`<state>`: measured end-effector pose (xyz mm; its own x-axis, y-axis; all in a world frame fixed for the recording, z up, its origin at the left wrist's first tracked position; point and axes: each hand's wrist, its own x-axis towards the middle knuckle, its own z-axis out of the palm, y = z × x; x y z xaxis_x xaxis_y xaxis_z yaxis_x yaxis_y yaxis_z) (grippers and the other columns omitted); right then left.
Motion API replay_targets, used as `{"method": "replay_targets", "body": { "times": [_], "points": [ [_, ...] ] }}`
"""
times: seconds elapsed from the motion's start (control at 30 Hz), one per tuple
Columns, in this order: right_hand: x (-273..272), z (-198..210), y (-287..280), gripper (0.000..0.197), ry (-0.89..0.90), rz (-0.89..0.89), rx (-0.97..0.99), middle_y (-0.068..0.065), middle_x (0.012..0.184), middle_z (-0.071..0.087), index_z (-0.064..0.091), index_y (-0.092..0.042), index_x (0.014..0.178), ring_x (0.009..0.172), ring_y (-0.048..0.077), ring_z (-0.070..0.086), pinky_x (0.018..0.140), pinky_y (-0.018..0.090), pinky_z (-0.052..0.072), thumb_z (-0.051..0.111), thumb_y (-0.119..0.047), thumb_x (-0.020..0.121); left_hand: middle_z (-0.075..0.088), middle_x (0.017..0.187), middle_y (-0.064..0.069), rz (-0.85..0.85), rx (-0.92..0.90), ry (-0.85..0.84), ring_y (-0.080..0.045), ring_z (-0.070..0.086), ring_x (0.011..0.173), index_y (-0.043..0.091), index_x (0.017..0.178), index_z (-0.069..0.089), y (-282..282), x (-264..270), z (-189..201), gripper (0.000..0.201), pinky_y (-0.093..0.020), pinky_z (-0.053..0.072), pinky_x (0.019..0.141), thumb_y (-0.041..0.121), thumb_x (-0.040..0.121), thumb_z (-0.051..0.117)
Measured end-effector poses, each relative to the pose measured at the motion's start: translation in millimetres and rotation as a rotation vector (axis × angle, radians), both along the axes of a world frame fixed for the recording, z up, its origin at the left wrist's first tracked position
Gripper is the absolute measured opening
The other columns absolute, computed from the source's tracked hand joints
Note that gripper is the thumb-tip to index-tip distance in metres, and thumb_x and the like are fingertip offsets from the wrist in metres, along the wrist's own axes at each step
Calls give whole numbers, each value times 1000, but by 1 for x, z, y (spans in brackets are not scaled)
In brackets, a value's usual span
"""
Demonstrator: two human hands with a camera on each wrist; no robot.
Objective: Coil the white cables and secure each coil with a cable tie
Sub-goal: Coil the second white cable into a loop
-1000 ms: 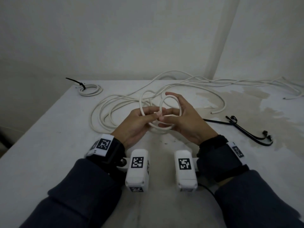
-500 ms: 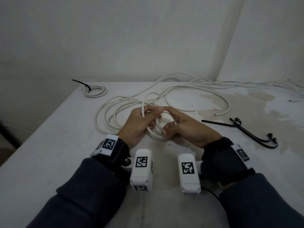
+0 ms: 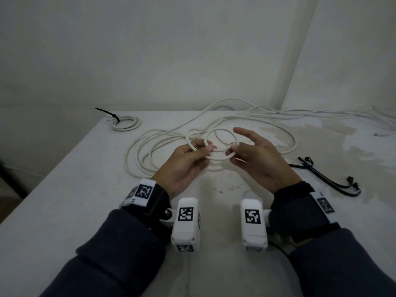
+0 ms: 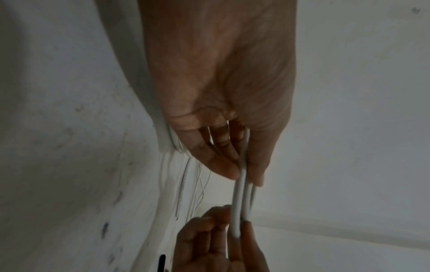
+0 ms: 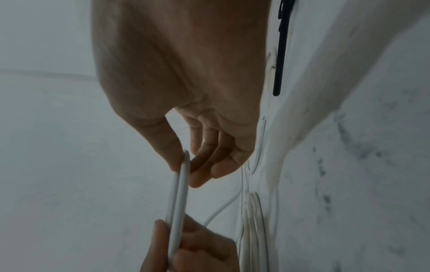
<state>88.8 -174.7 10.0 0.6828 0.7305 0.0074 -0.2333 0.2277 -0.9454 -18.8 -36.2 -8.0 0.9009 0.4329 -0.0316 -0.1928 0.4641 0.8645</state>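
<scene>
Hands meet above the table: the left hand pinches the small white coil on its left side in a narrow grip, and the right hand pinches its right side between thumb and fingertips, index finger lifted. Loose white cable lies behind.

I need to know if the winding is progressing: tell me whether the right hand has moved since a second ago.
Yes. The right hand has opened and swung rightward, toward the black cable ties.
</scene>
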Motion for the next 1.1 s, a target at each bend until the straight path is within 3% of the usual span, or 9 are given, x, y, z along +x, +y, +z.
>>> {"method": "replay_targets", "body": {
  "times": [0.17,0.23,0.3,0.47,0.57,0.63,0.87,1.0,1.1],
  "points": [
    [-11,-1,9,17,265,31,123,6,87,69,66,-9,105,75,14,67,68,22,54,56,-12,92,67,98,-8,-52,-93,-25,-10,63,84,4,96,61,-1,0,0,15,-13,53,72,4,81,61],
    [-14,-4,11,19,344,64,128,11,99,71,67,-6,100,91,21,69,78,25,52,58,-19,91,69,98,-8,-85,-82,-14,-8,66,83,0,104,59,-3,-2,1,20,-13,53,72,2,83,59],
    [-14,-6,13,20,376,67,112,9,93,72,67,-8,92,99,25,67,89,30,49,58,-25,91,71,96,-5,-104,-46,6,-6,68,81,-3,110,60,-5,-3,1,23,-12,54,70,-1,87,56],
    [-17,-6,18,24,364,-11,109,0,66,65,61,-12,83,67,14,69,72,28,56,52,-29,97,70,100,-6,-86,44,55,-9,66,88,-2,107,65,-9,-3,2,21,-15,54,74,5,88,59],
    [-15,-6,19,27,368,-63,154,-2,55,53,56,-11,80,55,12,58,63,25,54,47,-28,100,67,98,-14,16,-34,54,-22,64,93,-2,108,60,-7,2,2,24,-27,54,84,17,95,54],
    [-15,-7,21,28,351,-65,147,-3,52,47,53,-11,81,48,10,47,55,22,48,44,-28,101,67,97,-19,96,-77,37,-27,67,93,-6,107,58,-4,3,2,24,-35,55,86,14,98,49],
    [-18,-8,25,34,146,-56,83,-8,44,33,59,-6,77,37,2,30,40,14,32,42,-23,102,70,92,-16,81,-17,-10,-20,69,78,-8,112,58,-8,0,5,23,-29,59,70,-1,97,42],
    [-22,-4,27,17,81,-24,21,-8,37,40,49,-6,86,31,3,36,42,20,36,45,-13,101,59,73,-8,52,30,44,-13,53,56,-9,110,60,-10,3,4,29,-29,54,62,13,98,45],
    [-22,-5,31,19,63,-6,11,-7,40,36,43,-9,82,33,5,31,36,19,34,51,-11,98,43,58,-2,77,96,38,-11,38,50,-2,93,58,-14,5,4,26,-27,49,56,18,100,44]
  ]
}}
